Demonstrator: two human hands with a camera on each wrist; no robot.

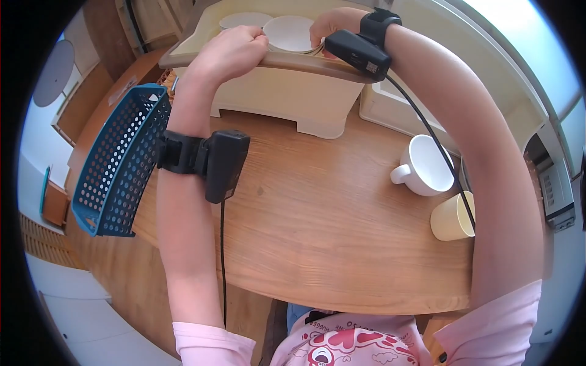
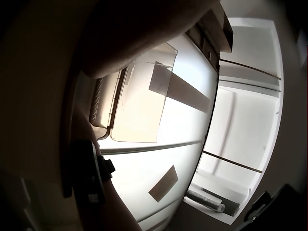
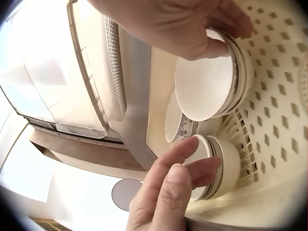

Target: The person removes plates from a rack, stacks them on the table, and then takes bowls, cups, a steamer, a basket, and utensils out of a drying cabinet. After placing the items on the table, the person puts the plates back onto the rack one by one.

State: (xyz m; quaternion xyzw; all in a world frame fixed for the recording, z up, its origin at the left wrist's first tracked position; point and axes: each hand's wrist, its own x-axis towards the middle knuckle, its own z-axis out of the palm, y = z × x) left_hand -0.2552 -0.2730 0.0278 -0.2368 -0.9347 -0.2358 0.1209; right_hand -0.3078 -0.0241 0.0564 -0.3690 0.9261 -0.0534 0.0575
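cream-coloured walls make up the rack (image 1: 274,91), which stands at the far side of the wooden table (image 1: 305,232), and both my hands are up at its top. my right hand (image 1: 336,23) pinches the rim of a stack of white bowls (image 3: 207,86) — thumb on the inside of the top bowl, the other fingers on the outer side. that stack is inside the rack, over a pierced floor (image 3: 274,110) with diamond-shaped holes; whether it rests there or is raised a little, i cannot tell.

my left hand (image 1: 238,52) is at the rack's near rim, left of the right hand, its fingers bent. seen from the right wrist, its thumb and fingers lie in front of a second stack of bowls (image 3: 228,168) in the rack — i cannot tell whether they grip it or only pass across it. a bowl with a patterned band (image 3: 185,127) sits in the rack too, partly hidden behind the first stack.

left of the rack and nearer to me, a blue basket (image 1: 119,207) with round holes shows beside my left forearm (image 1: 186,226). on the table, right of the rack and nearer to me, is a white cup (image 1: 427,165), its handle to the left; a pale yellow cup (image 1: 448,219) is near it, farther from the rack.
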